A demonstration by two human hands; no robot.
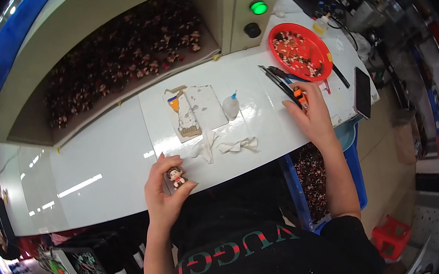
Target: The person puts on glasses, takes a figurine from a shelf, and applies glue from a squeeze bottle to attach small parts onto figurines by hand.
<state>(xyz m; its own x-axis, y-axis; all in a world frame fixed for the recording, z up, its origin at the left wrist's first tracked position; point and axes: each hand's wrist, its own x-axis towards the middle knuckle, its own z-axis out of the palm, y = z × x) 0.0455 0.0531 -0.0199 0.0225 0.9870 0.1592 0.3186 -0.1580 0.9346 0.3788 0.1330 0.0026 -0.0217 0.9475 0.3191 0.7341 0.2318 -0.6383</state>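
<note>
Near the table's front edge, my left hand (162, 191) is closed around a small brown-haired figurine (176, 177), whose face and red front show between thumb and fingers. Over at the right, my right hand (314, 112) has its fingers bent round an orange and black tool (300, 97), beside other dark tools (280, 82). Between the hands lie crumpled white tissues (238, 145), a small white bottle with a blue tip (231, 107) and a worn white board (208, 106) with a cardboard piece (190, 132) at its left.
A red round tray (300, 68) of small parts sits at the back right, with a black phone (362, 92) nearer the right edge. Behind the table, a machine opening holds many small pieces (129, 55). A blue bin (296, 193) of parts stands below the front edge.
</note>
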